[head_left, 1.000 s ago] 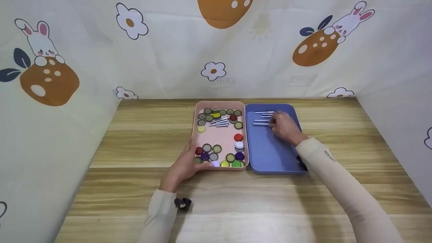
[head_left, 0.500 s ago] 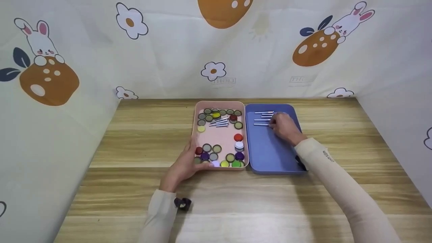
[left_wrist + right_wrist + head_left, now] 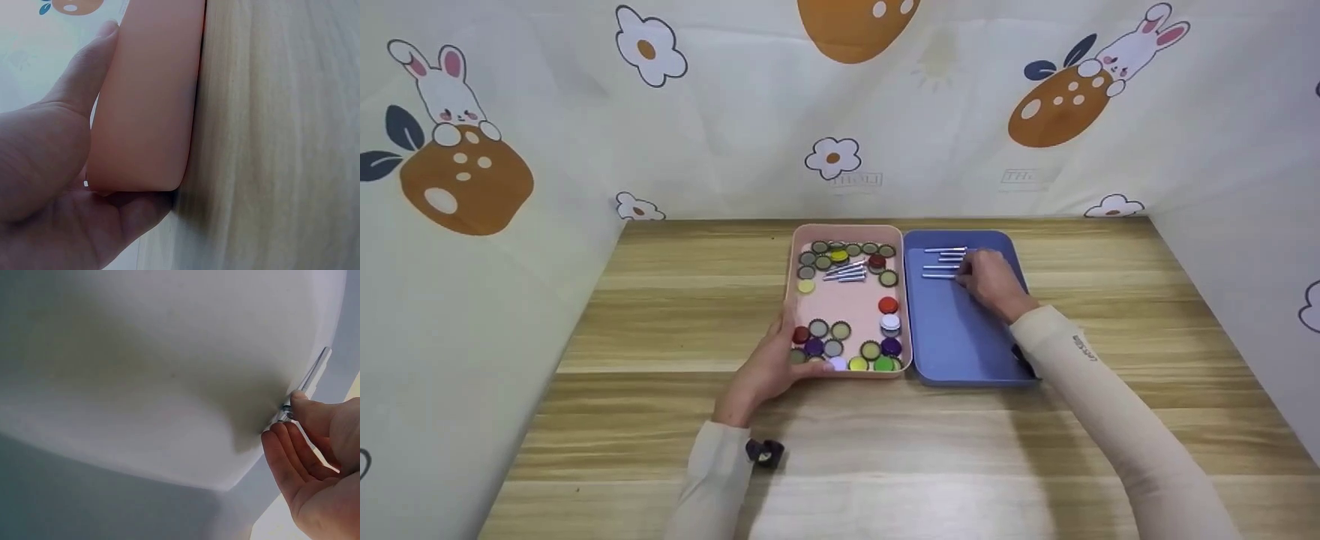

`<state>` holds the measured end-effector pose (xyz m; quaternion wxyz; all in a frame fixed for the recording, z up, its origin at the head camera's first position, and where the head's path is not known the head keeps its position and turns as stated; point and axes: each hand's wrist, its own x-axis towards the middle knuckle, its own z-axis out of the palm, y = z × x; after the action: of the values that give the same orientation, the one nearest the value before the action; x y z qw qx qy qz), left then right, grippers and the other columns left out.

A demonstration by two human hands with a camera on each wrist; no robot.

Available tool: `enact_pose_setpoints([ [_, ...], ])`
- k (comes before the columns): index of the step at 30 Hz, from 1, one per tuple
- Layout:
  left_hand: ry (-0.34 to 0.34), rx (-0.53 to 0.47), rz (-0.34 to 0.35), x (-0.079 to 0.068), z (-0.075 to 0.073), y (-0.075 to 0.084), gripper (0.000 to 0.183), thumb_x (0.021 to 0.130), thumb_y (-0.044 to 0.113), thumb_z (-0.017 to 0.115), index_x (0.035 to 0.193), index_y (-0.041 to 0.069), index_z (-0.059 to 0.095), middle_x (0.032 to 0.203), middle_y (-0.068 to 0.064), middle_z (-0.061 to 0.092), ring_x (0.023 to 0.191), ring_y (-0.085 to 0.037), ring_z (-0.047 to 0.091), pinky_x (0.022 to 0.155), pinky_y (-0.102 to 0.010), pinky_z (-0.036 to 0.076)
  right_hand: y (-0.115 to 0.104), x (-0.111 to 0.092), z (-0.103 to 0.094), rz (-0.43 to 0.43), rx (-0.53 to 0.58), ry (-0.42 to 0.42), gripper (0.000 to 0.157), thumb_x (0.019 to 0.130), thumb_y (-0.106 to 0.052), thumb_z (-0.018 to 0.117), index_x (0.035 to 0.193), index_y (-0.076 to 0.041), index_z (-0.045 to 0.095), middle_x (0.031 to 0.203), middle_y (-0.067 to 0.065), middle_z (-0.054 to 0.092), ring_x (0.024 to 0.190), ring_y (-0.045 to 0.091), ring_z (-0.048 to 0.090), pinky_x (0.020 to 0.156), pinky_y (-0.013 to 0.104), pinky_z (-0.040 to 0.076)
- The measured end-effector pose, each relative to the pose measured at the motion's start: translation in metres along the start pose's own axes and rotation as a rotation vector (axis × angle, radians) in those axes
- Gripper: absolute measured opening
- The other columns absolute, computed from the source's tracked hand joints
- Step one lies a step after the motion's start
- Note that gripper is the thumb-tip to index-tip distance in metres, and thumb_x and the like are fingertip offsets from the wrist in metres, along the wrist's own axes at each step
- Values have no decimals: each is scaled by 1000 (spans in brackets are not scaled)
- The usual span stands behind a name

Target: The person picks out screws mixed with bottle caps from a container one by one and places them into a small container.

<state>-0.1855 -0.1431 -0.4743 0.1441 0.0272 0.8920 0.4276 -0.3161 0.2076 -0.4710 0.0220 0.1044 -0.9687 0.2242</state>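
My left hand [image 3: 765, 367] grips the near left corner of a pink tray [image 3: 840, 304]; its thumb lies at the rim in the left wrist view, its fingers around the outer wall. Inside are bottle caps [image 3: 888, 304] of several colours and a small bunch of silver screws [image 3: 851, 274]. To the right, my right hand [image 3: 994, 283] is low over the far part of a blue tray [image 3: 960, 337]. Thumb and fingertips pinch the head end of a slim silver screw [image 3: 318, 370] close to the tray floor. More silver screws [image 3: 943, 250] lie side by side there, partly hidden by the hand.
The two trays stand side by side, long walls almost meeting, on a wood-grain table [image 3: 682, 300]. A patterned cloth [image 3: 735, 150] hangs behind the table and along both sides. A black wrist device [image 3: 765, 452] sits by the left sleeve.
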Motion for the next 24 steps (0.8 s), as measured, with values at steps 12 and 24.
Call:
enact_pose_setpoints([
  [12, -7, 19, -17, 1, -1, 1, 127, 80, 42, 82, 161, 22, -14, 171, -13, 0, 157, -33, 13, 128, -49, 15, -4, 1, -5, 90, 11, -9, 13, 87, -3, 74, 77, 1, 66, 74, 8, 64, 68, 20, 58, 57, 28, 46],
  [24, -2, 8, 9, 2, 1, -1, 127, 80, 39, 83, 161, 20, -12, 170, -17, 5, 156, -35, 17, 127, -50, 16, -2, -1, -3, 44, -18, 15, 18, 86, -5, 76, 75, 2, 63, 73, 13, 65, 67, 24, 60, 59, 38, 50],
])
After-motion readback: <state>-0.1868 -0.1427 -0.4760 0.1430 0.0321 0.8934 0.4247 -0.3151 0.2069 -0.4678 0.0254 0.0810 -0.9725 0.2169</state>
